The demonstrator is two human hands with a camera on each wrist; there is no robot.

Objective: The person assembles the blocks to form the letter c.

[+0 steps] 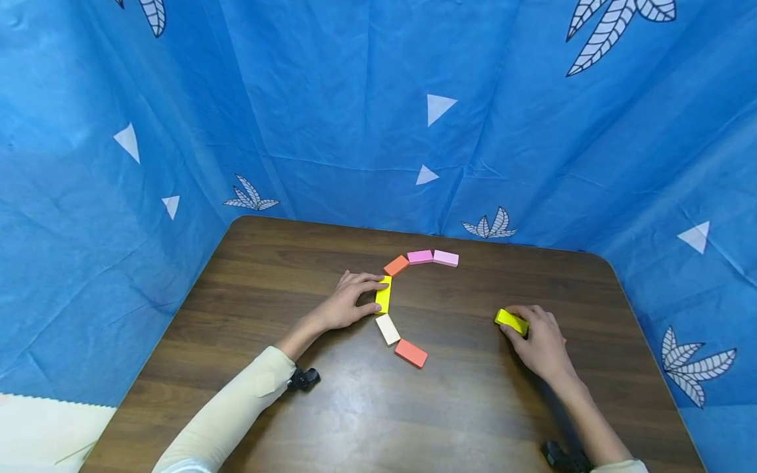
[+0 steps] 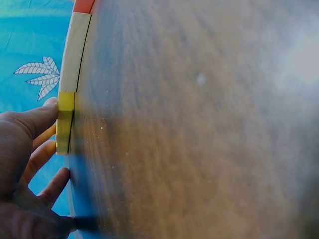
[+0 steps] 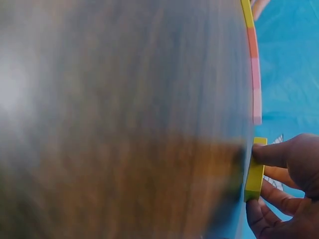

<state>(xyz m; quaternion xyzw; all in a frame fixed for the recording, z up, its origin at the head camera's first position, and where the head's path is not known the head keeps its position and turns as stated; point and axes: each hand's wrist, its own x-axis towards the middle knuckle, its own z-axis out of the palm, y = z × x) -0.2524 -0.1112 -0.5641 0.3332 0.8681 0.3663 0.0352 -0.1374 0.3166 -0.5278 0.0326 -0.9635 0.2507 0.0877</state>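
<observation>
My left hand (image 1: pixel 345 305) pinches a yellow block (image 1: pixel 384 297) lengthwise, thumb at its near end and fingertips at its far end; the block lies on the table in a curved row. Just beyond it is an orange block (image 1: pixel 396 265), then a magenta block (image 1: pixel 420 257) and a pale pink block (image 1: pixel 446 258). On the near side come a cream block (image 1: pixel 388 330) and a red-orange block (image 1: pixel 411 353). Over to the right, my right hand (image 1: pixel 541 343) grips another yellow block (image 3: pixel 256 169) between thumb and fingers. Whether that block touches the table I cannot tell.
A brown wooden table (image 1: pixel 284 263) carries everything, with a blue patterned cloth (image 1: pixel 331 118) hanging behind and at both sides. A small orange piece (image 1: pixel 564 341) peeks out beside my right hand, mostly hidden by it.
</observation>
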